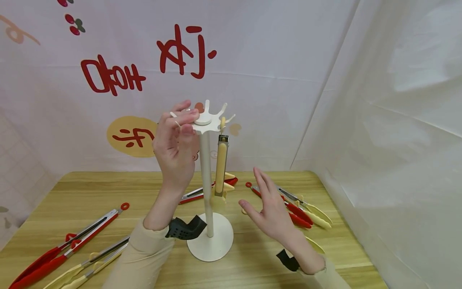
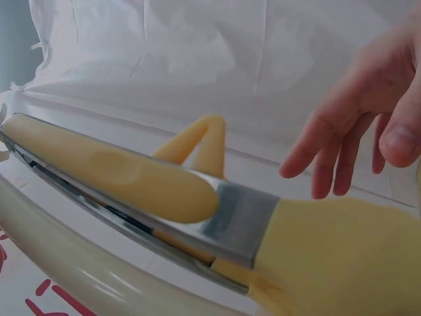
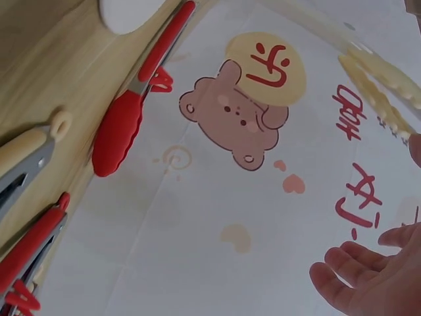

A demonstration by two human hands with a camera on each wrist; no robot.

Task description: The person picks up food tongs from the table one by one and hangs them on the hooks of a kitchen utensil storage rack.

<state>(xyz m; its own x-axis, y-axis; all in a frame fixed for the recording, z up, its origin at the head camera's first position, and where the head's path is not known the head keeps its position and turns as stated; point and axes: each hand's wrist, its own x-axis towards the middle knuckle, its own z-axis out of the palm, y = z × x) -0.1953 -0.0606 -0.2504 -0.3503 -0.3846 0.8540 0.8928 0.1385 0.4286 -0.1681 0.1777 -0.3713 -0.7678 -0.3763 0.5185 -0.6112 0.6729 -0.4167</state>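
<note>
A white stand [image 1: 205, 160] with a ring of hooks on top and a round base rises from the table. At the hooks, the fingers and thumb of my left hand [image 1: 175, 152] pinch the edge of the stand's top. From a hook on the right side hang cream-handled tongs [image 1: 221, 164], head downward, beside the pole. The left wrist view shows these tongs [image 2: 112, 164] close up, their metal arms near each other. Right of them and lower, my right hand [image 1: 271, 212] is held above the table with fingers extended, apart from the tongs and holding nothing.
Red tongs [image 1: 57, 257] and cream tongs [image 1: 92, 263] lie on the table [image 1: 155, 208] at the left. Other red tongs [image 1: 192, 196] lie behind the stand. Further red tongs [image 1: 301, 216] and cream tongs [image 1: 317, 212] lie at the right. White printed fabric [image 1: 274, 48] hangs behind.
</note>
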